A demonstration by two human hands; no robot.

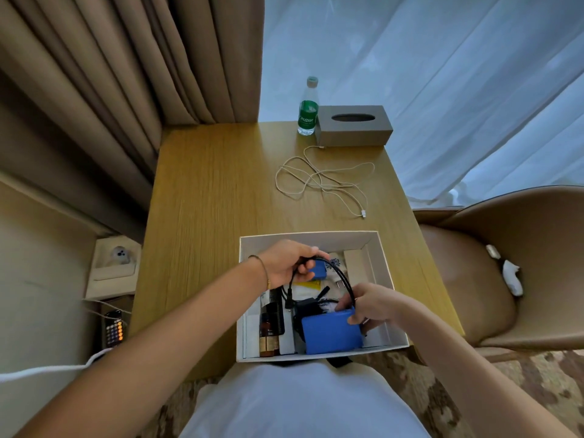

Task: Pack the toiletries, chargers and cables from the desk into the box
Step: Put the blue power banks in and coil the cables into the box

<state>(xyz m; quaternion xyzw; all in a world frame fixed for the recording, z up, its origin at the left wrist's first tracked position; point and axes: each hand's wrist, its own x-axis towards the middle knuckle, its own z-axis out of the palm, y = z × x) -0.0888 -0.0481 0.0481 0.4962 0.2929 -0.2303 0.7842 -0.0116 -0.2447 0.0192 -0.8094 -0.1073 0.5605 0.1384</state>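
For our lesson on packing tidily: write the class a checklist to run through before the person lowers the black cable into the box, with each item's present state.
1. Black cable held at both ends by left hand and right hand: ok.
2. Loop over the box, not outside: ok.
3. Free floor space in the box: cannot tell.
4. Blue pack inside: ok.
5. White cable packed: not ok, it lies on the desk.

Box: open white cardboard box [380,263] at the counter's near edge.
Inside: large blue rectangular pack [330,335], brown glass bottles [268,338] upright at the left, small blue charger block [319,269].
Black cable: thin looped black cable [343,276] arched above the contents (held at both ends).
White cable: loose white charging cable [322,178], tangled, farther back on the counter.
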